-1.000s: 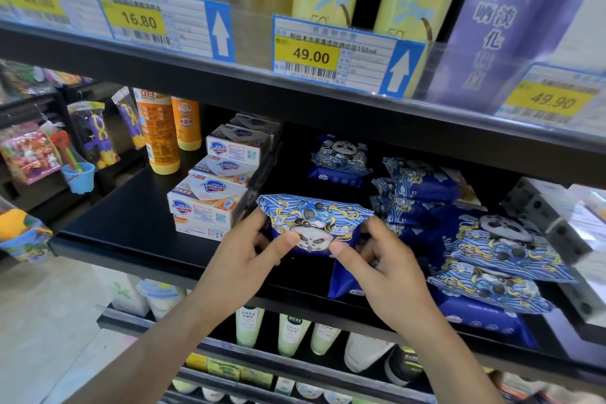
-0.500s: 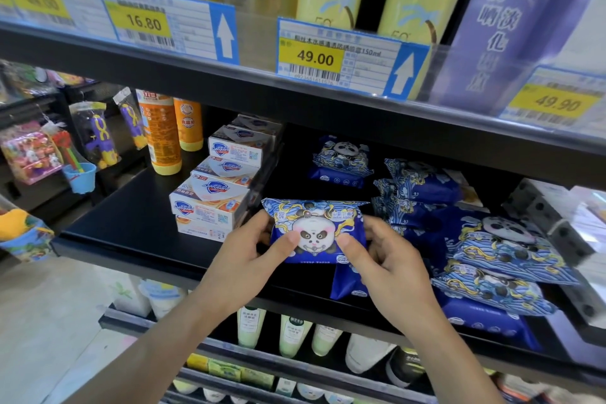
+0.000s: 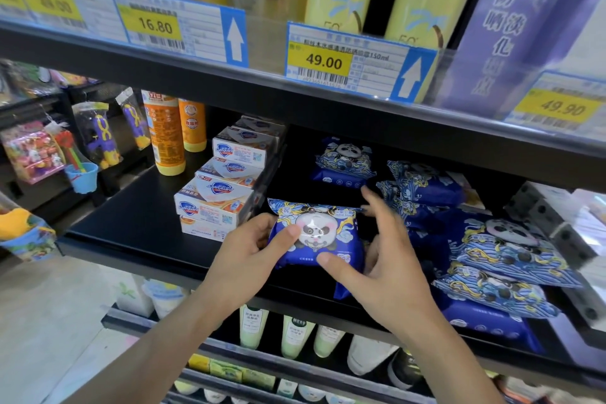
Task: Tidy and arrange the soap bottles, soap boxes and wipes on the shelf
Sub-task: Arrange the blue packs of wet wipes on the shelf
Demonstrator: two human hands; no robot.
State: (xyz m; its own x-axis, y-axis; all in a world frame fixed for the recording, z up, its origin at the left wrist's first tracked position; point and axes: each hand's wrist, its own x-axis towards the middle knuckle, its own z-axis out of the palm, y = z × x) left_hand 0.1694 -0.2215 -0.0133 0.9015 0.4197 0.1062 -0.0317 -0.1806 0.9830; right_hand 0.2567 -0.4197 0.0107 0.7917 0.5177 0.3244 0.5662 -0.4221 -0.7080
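**Panda wipes pack in my hands at the black shelf**

I stand at a black shop shelf; above my grip runs the upper shelf edge with price tags reading 16.80, 49.00 and 49.90, and tall yellow cans behind them. Below my wrists a lower shelf holds pale green tubes.

My left hand grips the wipes pack at its left end, thumb curled across the front. My right hand has its thumb on the pack's lower front edge, fingers spread loosely past its right side. The pack is blue with a panda face, facing me, at the shelf's front edge. Just left of my grip sit stacked soap boxes; beyond them, orange bottles. Right of my grip lie more panda packs, heaped unevenly.
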